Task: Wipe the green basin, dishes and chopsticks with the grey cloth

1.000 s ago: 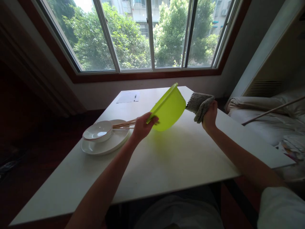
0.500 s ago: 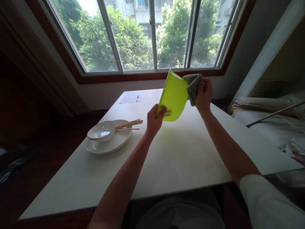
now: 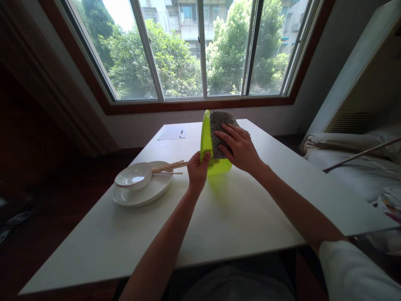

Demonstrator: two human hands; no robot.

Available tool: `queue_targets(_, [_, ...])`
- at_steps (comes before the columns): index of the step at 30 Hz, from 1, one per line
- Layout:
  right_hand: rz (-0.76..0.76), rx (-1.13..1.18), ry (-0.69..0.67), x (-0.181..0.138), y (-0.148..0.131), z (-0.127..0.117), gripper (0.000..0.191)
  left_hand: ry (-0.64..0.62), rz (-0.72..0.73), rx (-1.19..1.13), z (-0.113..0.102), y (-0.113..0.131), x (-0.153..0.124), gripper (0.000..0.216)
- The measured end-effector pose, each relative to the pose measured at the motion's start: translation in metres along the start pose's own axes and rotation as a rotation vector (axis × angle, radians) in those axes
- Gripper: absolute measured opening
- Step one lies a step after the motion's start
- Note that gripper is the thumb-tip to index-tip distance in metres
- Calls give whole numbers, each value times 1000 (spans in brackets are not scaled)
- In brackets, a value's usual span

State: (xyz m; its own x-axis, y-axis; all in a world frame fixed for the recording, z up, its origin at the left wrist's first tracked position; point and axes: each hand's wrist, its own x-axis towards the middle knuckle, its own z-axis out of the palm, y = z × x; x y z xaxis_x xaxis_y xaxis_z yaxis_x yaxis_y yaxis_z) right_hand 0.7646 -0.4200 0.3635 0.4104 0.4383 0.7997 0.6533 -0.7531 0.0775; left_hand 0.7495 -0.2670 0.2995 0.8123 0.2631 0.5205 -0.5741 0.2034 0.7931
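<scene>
A lime-green plastic basin (image 3: 206, 136) is held tilted on its side above the table. My left hand (image 3: 198, 167) is closed on its rim, the thumb on the near side. My right hand (image 3: 239, 148) holds a grey cloth (image 3: 219, 121) pressed on the basin's outer wall, its fingers spread over the cloth. The cloth is opened out and hides much of the basin. Left of my left hand, a white bowl (image 3: 134, 175) and several wooden chopsticks (image 3: 167, 167) rest on a white oval plate (image 3: 140, 200).
The white table (image 3: 250, 221) spans the space below my arms. A sheet of paper (image 3: 171, 133) with a pen (image 3: 181, 133) lies at its far left. Past the right edge are pale bundled bedding (image 3: 332, 146) and a thin stick (image 3: 360, 156). A window stands behind.
My right hand and the cloth have moved left and spread over the basin's outer wall; the cloth was bunched before. The basin has turned and come slightly lower and left with my left hand.
</scene>
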Motion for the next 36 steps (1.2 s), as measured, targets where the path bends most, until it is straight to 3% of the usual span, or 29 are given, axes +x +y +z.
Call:
queue_targets(6, [58,-88,62,-9,-17,9,46,72,83,100,-3,-4,2,47])
queue_targets(13, [-20,-154,112,-39,-46,38,50,106,16,38,-4,-5,5,49])
queue_targets(18, [-59,-171,149,-50,-37,53,50,1,-21,65,-7,-4,8,46])
queue_targets(26, [-69,-145,97,-39,-22,53,51,-150,-41,137,-22,-14,13,42])
queue_targets(32, [82,-130,97,-22,-12,41,54,-221,-31,196,-21,-14,8,39])
queue_targets(36, [95,-134,117,-27,-12,46,54,-209,-19,217,-15,-12,7,41])
